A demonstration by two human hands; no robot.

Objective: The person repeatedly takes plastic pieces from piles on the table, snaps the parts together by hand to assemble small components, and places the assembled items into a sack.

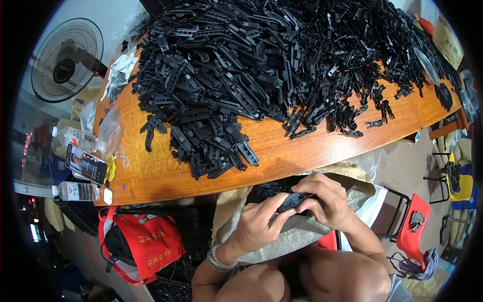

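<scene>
Black part [291,203] sits pinched by the fingers of left hand [257,225] and right hand [327,200] above the near sack [288,239]; slack pressure could drop it inside.

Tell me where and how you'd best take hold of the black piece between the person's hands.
Probably by its two ends, coming in from left and right: the visible part of the black piece looks longer than wide. The left hand and right hand cover its opposite ends, leaving the middle showing; its underside is hidden.
</scene>
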